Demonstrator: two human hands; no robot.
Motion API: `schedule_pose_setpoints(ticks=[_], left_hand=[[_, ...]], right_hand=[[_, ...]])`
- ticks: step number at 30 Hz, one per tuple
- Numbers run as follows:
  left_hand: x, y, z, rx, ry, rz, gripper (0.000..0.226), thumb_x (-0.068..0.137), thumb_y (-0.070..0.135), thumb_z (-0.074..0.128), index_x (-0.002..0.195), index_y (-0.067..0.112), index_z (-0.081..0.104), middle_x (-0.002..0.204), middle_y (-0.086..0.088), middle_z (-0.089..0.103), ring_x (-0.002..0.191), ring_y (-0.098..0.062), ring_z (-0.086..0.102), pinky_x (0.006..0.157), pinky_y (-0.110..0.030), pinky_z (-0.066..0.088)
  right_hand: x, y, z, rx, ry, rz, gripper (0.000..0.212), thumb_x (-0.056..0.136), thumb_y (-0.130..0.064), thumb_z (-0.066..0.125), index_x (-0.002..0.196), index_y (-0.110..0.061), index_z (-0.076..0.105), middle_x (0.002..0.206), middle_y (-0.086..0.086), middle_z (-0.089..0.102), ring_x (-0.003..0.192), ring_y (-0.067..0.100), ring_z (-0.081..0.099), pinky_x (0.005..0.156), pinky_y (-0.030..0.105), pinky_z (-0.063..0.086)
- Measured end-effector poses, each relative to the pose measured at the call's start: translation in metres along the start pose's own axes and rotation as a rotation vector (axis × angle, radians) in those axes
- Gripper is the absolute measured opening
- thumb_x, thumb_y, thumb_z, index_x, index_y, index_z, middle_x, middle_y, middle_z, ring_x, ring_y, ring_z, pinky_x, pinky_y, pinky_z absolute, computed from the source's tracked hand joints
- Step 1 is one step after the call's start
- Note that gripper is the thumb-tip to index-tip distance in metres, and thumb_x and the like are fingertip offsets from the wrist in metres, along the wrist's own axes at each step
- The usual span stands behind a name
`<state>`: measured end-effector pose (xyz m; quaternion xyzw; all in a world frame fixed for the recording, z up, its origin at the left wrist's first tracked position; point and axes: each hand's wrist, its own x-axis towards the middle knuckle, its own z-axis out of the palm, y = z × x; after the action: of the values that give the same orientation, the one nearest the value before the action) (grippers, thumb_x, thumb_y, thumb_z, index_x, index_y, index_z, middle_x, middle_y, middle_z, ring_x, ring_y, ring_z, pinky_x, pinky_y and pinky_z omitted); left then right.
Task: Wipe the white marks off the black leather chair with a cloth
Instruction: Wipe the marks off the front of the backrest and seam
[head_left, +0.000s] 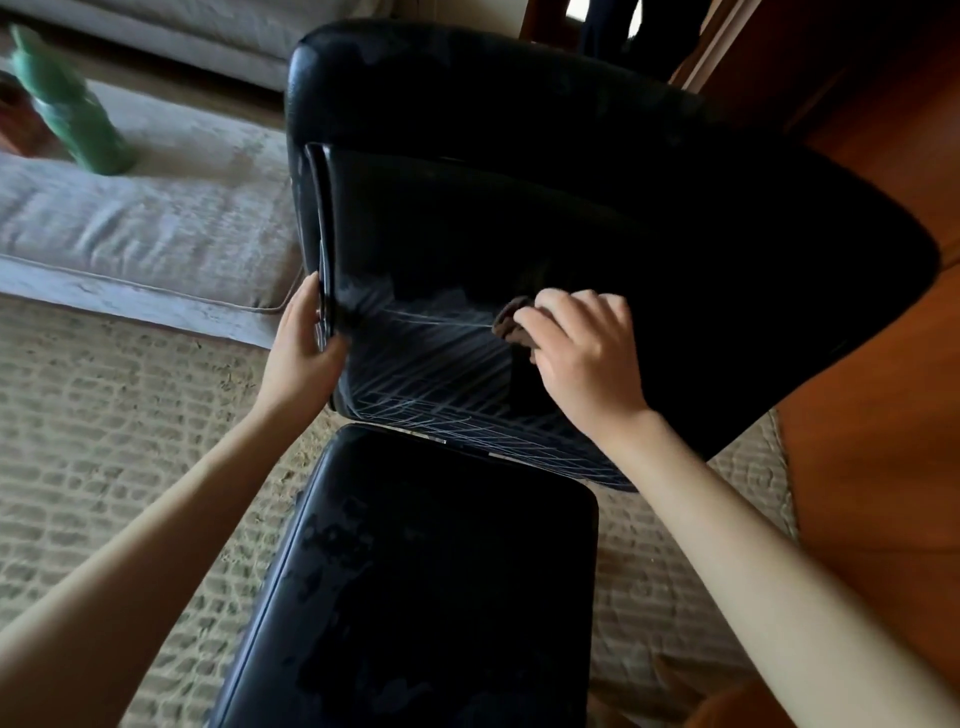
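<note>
The black leather chair (571, 208) fills the centre of the head view, its seat (431, 571) below. White scratch-like marks (431, 374) cross the lower part of the backrest. My right hand (582, 358) grips a small brown cloth (511, 325) and presses it on the backrest at the right end of the marks. My left hand (306, 343) holds the backrest's left edge, thumb on the front face.
A light sofa cushion (130, 223) lies at the left with a green bottle (67, 104) on it. Woven beige carpet (130, 441) covers the floor. Orange-brown wooden furniture (872, 364) stands close on the right.
</note>
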<state>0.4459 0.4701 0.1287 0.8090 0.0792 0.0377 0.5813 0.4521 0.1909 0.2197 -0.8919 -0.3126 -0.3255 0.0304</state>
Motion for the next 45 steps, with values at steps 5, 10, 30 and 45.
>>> schedule_pose_setpoints(ticks=[5, 10, 30, 45], left_hand=[[0.000, -0.001, 0.001, -0.028, 0.015, -0.043, 0.077, 0.071, 0.027, 0.047, 0.146, 0.029, 0.029, 0.147, 0.002, 0.040, 0.137, -0.012, 0.036, 0.112, -0.045, 0.033], [0.001, -0.003, -0.002, -0.019, -0.022, -0.045, 0.078, 0.069, 0.032, 0.047, 0.146, 0.031, 0.030, 0.148, 0.005, 0.039, 0.137, -0.011, 0.035, 0.111, -0.045, 0.034], [-0.004, 0.006, 0.007, -0.046, 0.045, -0.057, 0.074, 0.072, 0.030, 0.047, 0.145, 0.030, 0.031, 0.145, 0.006, 0.043, 0.136, -0.011, 0.037, 0.111, -0.046, 0.034], [-0.016, 0.026, 0.010, -0.101, 0.081, -0.037, 0.064, 0.086, 0.005, 0.051, 0.145, 0.020, 0.033, 0.142, 0.005, 0.046, 0.131, -0.008, 0.042, 0.112, -0.041, 0.034]], right_hand=[[-0.063, -0.001, 0.017, -0.049, -0.163, -0.073, 0.016, 0.083, 0.002, 0.056, 0.086, -0.008, 0.068, 0.092, 0.007, 0.065, 0.075, 0.028, 0.056, 0.072, 0.036, 0.035], [-0.047, 0.011, -0.002, -0.072, -0.134, -0.051, 0.021, 0.089, -0.001, 0.050, 0.085, -0.012, 0.069, 0.087, 0.004, 0.065, 0.071, 0.026, 0.057, 0.072, 0.036, 0.035], [0.013, -0.021, 0.012, -0.028, 0.048, -0.004, 0.033, 0.096, -0.005, 0.040, 0.078, -0.010, 0.067, 0.085, 0.005, 0.064, 0.070, 0.026, 0.053, 0.068, 0.035, 0.030], [0.015, -0.035, 0.033, -0.009, 0.075, -0.045, 0.014, 0.088, -0.004, 0.057, 0.083, -0.010, 0.069, 0.092, 0.007, 0.067, 0.074, 0.025, 0.052, 0.068, 0.037, 0.034]])
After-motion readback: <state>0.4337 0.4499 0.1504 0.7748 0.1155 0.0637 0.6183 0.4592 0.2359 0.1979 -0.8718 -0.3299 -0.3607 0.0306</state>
